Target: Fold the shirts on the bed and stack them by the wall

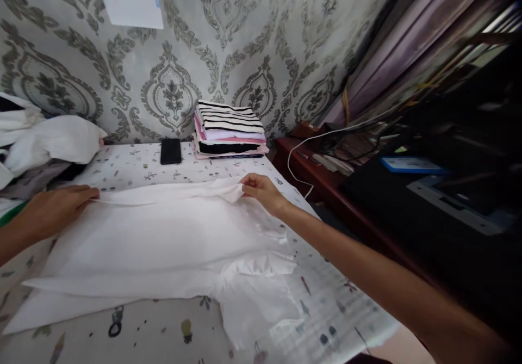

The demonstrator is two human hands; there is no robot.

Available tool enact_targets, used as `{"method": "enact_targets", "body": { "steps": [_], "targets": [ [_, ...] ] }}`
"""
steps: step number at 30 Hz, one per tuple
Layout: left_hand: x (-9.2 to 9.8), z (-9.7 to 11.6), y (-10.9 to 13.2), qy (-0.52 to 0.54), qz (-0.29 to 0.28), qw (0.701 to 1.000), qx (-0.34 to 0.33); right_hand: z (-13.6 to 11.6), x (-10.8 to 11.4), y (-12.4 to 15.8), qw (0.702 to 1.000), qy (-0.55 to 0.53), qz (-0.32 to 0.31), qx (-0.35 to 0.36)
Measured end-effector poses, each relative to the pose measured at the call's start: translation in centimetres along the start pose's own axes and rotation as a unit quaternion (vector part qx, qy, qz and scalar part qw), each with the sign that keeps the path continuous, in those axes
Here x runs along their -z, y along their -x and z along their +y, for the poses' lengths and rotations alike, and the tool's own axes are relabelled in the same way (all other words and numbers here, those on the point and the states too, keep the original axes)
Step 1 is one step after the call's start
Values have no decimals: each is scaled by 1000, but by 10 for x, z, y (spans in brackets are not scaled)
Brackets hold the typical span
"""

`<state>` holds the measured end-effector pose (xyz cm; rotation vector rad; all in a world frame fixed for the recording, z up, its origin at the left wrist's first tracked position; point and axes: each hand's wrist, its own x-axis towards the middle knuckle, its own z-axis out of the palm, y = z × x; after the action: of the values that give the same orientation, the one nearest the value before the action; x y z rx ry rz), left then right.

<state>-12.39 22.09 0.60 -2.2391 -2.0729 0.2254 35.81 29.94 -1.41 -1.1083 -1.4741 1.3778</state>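
Note:
A thin white garment point(155, 239) lies spread on a patterned sheet point(150, 331), its sleeves toward the right. At its far left corner, my left hand point(65, 209) pinches the cloth between closed fingers. My right hand point(263, 191) grips the far edge near the shoulder, where the fabric is bunched and slightly raised. Between the two hands the far edge is drawn out in a long fold. Another fold runs along the near side.
Behind the garment are a black phone point(171, 152) and a stack of folded clothes point(230, 130). A heap of loose clothes point(53, 141) is at the left. On the right stands a dark red desk point(326, 190) with a white cable point(289, 160).

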Motion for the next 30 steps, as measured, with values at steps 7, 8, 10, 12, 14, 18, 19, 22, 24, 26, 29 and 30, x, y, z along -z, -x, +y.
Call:
{"method": "enact_targets", "body": {
  "steps": [7,8,10,12,14,18,19,22,24,26,29,30],
  "targets": [
    [2,-2,3,23,-52,998,23,23,-6,21,999,-1,42,-16],
    [8,6,4,18,-51,998,18,25,-6,23,999,-2,45,-11],
    [21,33,4,26,-22,999,-6,27,-6,25,999,2,49,-10],
    [34,78,1,104,21,993,-50,27,-8,27,998,7,55,-12],
    [44,138,-5,238,-21,964,-113,25,-10,28,998,1,62,-15],
    [48,255,-25,230,-19,953,-196,17,-17,25,995,-39,81,-35],
    [47,275,-32,204,-1,958,-200,14,-18,24,995,-46,84,-38],
    [43,308,-50,149,57,970,-184,9,-17,21,994,-55,93,-32],
    [44,309,-61,160,77,969,-169,8,-13,20,992,-76,96,-22],
    [48,301,-73,212,79,961,-161,8,-8,21,987,-120,106,-13],
    [56,285,-90,366,26,922,-127,10,1,24,974,-168,148,-43],
    [59,281,-96,426,-1,898,-111,10,4,24,970,-170,159,-73]
  ]
}}
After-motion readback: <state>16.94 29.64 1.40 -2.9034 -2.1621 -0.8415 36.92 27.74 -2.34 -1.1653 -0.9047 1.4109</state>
